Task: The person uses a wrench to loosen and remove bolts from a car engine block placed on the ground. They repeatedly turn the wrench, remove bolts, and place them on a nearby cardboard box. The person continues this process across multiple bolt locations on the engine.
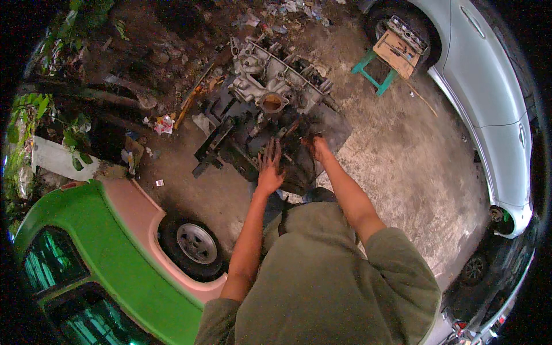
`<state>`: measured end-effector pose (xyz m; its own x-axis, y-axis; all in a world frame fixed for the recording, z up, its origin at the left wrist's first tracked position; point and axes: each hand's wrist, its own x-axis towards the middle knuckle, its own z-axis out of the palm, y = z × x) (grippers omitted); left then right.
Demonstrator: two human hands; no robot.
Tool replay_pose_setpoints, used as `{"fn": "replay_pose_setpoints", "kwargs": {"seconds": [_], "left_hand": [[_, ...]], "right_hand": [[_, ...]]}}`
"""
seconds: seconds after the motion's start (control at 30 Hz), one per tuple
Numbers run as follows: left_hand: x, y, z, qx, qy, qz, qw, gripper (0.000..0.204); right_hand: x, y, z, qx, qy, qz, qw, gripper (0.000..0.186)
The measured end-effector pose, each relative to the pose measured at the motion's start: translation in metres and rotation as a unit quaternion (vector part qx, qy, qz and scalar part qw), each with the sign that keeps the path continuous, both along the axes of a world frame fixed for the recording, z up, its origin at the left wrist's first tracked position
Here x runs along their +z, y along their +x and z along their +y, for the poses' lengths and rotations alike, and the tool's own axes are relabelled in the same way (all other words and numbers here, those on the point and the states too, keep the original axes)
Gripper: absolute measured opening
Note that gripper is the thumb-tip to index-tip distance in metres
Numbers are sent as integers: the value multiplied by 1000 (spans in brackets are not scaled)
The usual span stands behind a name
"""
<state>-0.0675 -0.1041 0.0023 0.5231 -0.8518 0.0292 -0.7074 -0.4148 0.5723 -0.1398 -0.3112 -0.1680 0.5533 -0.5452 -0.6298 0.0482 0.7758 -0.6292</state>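
Right grip [315, 147] near engine [276, 79]; long axis upper-left to lower-right.

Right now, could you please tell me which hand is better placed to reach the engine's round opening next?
Probably the left hand: its extended fingers point toward the round opening, nearly in line with it, while the right hand sits farther right.

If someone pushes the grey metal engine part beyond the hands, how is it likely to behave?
The engine part looks like thick cast metal, so it is probably heavy and stiff. Its long, bumpy shape with jutting pieces makes smooth rolling unlikely.
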Motion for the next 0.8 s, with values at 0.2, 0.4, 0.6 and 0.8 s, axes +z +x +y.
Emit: {"fn": "replay_pose_setpoints", "kwargs": {"seconds": [0.2,0.4,0.6,0.8], "left_hand": [[-2,1,4,-13,16,22,1000,97],[-11,-2,3,5,-1,49,999,101],[7,3,4,-11,38,68,997,96],[28,19,13,-30,54,70,996,90]], "right_hand": [[-54,-12,-29,166,28,26,985,30],[-18,14,-12,-28,25,11,999,27],[23,17,-13,26,4,94,995,21],[-3,15,-3,-35,21,58,997,22]]}}
